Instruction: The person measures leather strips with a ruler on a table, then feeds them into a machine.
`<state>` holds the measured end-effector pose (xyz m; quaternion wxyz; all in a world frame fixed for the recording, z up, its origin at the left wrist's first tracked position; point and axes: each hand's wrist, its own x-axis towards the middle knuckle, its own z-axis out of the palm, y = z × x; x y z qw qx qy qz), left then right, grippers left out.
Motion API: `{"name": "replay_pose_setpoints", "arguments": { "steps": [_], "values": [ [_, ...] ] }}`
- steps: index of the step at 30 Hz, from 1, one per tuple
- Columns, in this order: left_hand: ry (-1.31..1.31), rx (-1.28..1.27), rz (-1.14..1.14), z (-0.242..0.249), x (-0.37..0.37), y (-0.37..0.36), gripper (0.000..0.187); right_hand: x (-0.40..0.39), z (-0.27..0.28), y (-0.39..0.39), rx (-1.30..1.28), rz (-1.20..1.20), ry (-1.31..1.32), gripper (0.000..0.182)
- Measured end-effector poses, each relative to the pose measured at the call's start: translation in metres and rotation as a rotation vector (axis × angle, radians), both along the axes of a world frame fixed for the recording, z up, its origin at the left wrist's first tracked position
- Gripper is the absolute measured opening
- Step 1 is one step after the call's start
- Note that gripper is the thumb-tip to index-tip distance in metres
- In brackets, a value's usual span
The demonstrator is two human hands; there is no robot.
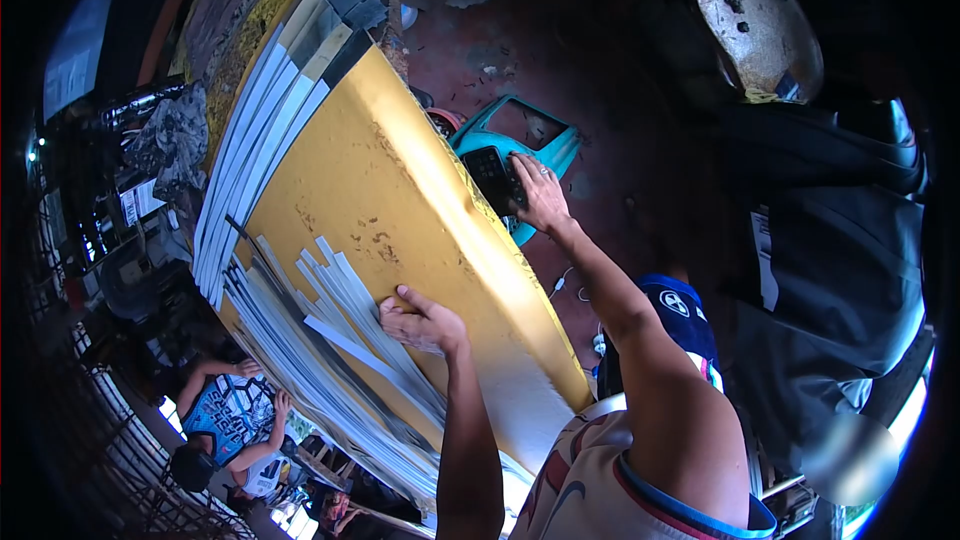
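My left hand (pixel 425 323) rests over the yellow tabletop (pixel 370 175), beside a bundle of long, thin white strips (pixel 345 290). Its fingers are curled and the thumb sticks out; whether anything lies inside the curl is hidden. Past the table's edge, my right hand (pixel 542 193) has its fingers closed over the side of a black phone-like device (pixel 487 172). Behind that device stands a teal plastic stool or chair (pixel 555 152), partly covered by it.
More pale strips (pixel 262 130) lie along the table's far side, with dark blocks (pixel 350 2) across their ends. A co-worker (pixel 235 420) sits beyond the table. A metal wheelbarrow-like tray (pixel 760 25) and dark draped sheets (pixel 840 260) are at right. Another person's dark cap (pixel 672 305) is near my right arm.
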<state>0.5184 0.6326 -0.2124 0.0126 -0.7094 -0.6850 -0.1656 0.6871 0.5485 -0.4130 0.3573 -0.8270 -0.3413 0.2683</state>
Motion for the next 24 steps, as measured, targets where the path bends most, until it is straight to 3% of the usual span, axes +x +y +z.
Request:
{"name": "replay_pose_setpoints", "arguments": {
  "steps": [24],
  "values": [
    [-0.032,-0.002,0.008,0.002,0.002,-0.001,0.045,-0.003,-0.006,0.044,-0.034,-0.106,-0.036,0.089]
  ]
}}
